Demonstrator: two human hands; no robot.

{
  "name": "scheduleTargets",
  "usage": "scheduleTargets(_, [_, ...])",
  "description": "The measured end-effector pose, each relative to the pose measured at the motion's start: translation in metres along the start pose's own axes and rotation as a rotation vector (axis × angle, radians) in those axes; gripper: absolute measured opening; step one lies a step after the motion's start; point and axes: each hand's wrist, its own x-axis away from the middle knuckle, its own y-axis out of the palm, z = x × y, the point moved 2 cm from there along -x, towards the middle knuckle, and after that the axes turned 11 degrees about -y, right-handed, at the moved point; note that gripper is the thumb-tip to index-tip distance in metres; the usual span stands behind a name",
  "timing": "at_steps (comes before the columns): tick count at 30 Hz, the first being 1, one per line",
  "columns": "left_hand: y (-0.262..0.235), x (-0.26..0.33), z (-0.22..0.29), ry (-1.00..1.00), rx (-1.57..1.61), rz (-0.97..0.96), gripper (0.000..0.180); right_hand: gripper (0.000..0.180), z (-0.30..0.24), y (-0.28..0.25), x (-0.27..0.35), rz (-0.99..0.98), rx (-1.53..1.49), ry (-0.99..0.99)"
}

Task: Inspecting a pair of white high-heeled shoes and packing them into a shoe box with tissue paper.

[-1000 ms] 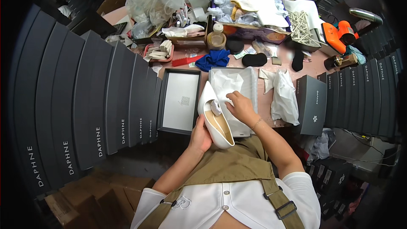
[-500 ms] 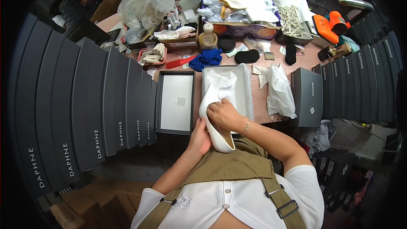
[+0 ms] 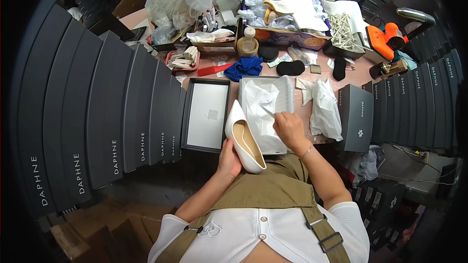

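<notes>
A white pointed-toe pump is held above my lap, its toe directed away from me and its insole facing up. My left hand grips the shoe along its left side. To the right of the shoe, my right hand pinches a thin pale stick, apart from the shoe. Beyond and beneath that hand lies an open shoe box tray lined with white tissue paper. Left of the shoe rests a dark box lid, its white inside facing up.
Stacked dark shoe boxes wall the left side, with more boxes at right. Crumpled white paper lies beside a single box. Farther back are a blue cloth, a tape roll, a box of sticks and an orange tool.
My right hand has come out of the shoe and moved right, now showing a thin stick. My left hand still holds the shoe, whose insole is now uncovered. The view has shifted slightly.
</notes>
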Motion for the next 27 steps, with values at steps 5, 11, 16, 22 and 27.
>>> scheduleTargets(5, [0.009, 0.003, 0.002, 0.011, -0.043, -0.035, 0.036, 0.048, -0.043, 0.023, 0.005, -0.052, -0.513, -0.096])
scheduleTargets(11, [0.011, 0.009, -0.008, -0.006, -0.126, -0.076, 0.036, 0.055, -0.054, 0.079, -0.022, -0.499, -0.584, -0.058])
scheduleTargets(16, [0.017, 0.011, 0.058, -0.239, -0.379, -0.113, 0.049, 0.055, -0.062, 0.033, -0.028, -0.517, -0.823, 0.079])
scheduleTargets(22, [0.005, -0.054, 0.050, -0.114, -0.480, -0.120, 0.052, 0.062, -0.079, 0.055, -0.009, -0.593, -0.752, 0.026])
scheduleTargets(27, [0.003, -0.040, 0.071, 0.029, -0.552, 0.009, 0.040, 0.061, -0.083, 0.082, -0.025, -0.535, -0.746, -0.050])
